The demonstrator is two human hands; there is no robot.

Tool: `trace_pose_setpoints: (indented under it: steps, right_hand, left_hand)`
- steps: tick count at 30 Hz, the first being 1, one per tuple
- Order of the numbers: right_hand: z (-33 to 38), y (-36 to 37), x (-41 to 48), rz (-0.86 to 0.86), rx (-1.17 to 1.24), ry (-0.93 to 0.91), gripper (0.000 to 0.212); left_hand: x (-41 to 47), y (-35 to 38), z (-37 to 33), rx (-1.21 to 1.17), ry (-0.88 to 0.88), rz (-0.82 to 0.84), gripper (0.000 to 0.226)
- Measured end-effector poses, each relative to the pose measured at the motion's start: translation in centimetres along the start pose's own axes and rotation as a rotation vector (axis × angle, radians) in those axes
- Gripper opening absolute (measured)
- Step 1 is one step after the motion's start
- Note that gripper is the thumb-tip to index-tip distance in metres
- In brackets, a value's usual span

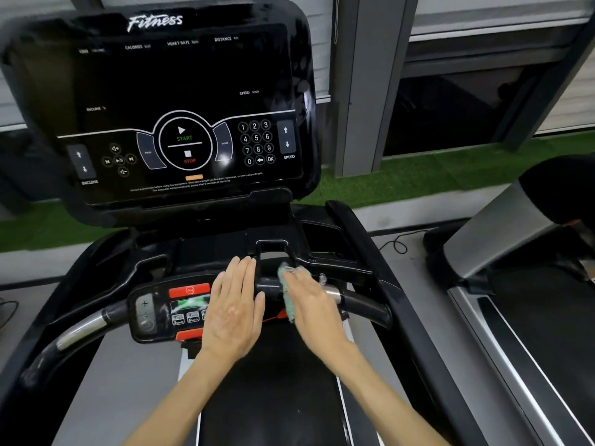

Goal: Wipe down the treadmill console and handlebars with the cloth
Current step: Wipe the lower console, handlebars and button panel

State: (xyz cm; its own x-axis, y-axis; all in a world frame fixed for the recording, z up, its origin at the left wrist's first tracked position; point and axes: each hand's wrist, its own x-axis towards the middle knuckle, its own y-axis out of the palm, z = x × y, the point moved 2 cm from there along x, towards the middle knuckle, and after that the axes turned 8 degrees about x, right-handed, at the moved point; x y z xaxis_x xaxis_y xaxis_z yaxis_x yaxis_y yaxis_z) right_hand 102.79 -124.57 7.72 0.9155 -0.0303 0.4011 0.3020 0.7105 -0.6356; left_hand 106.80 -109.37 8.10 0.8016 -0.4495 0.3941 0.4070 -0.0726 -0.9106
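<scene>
Pale green cloth (pixel 287 296): pinned under your right hand (pixel 310 304), which lies flat and spread over it on the right side of the front handlebar (pixel 360 305). The flat palm presses the cloth to the bar's curve, which looks suited to a sliding wipe; only the cloth's left edge and top corner show.

Left hand (pixel 234 312): open, fingers together and straight, holding nothing. It rests on the right part of the small control panel (pixel 167 312) at the bar's middle, likely to steady you while the other hand works.

Control panel: grey plus and minus keys at left, a red stop button (pixel 189 290) on top, speed keys partly hidden by your left hand.

Handlebar, left side: a metal grip sensor (pixel 82 329), then black rubber curving toward you, untouched at present.

Console (pixel 154 101): large glossy black screen set above and behind, well apart from both hands; smudges show near its right edge, so it probably needs wiping too.

Beyond: second treadmill (pixel 515 284) to the right, green turf (pixel 450 169) by the wall.
</scene>
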Motion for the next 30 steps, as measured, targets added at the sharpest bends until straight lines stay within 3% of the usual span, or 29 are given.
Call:
trace_pose_setpoints:
  steps: [4,6,9,16,19,22,24,27,30]
  right_hand:
    - [-0.1,0.8,0.3,0.051,-0.105,-0.038,0.052]
    - [-0.9,-0.7,-0.5,0.025,-0.105,0.048,0.043]
    - [-1.6,-1.4,-0.8,-0.021,-0.127,0.220,0.046]
    - [1.9,2.5,1.0,0.095,-0.115,-0.023,0.051]
    - [0.8,0.7,0.2,0.121,-0.152,0.053,0.060]
    - [-0.1,-0.5,0.1,0.035,-0.211,0.182,0.046]
    - [1.1,0.4,0.8,0.030,-0.198,0.143,0.040]
    - [3.3,2.6,1.2,0.062,-0.171,-0.003,0.053]
    - [2.8,2.4,0.6,0.109,-0.159,0.006,0.069]
  left_hand:
    - [0.0,-0.2,0.3,-0.002,0.018,0.011,0.056]
    - [-0.1,-0.5,0.4,-0.005,0.027,0.019,0.057]
    - [0.0,-0.7,0.4,-0.004,0.027,0.030,0.059]
    - [0.0,-0.9,1.3,-0.031,0.102,0.060,0.060]
    - [-0.1,-1.4,1.8,-0.023,0.127,0.049,0.061]
    - [-0.5,-1.5,3.0,-0.034,0.056,0.039,0.062]
    - [-1.0,-1.4,3.7,-0.034,0.035,0.049,0.062]
    - [-1.5,-1.1,4.3,-0.039,0.048,0.050,0.062]
    - [-1.6,-1.1,4.7,-0.064,0.061,0.050,0.060]
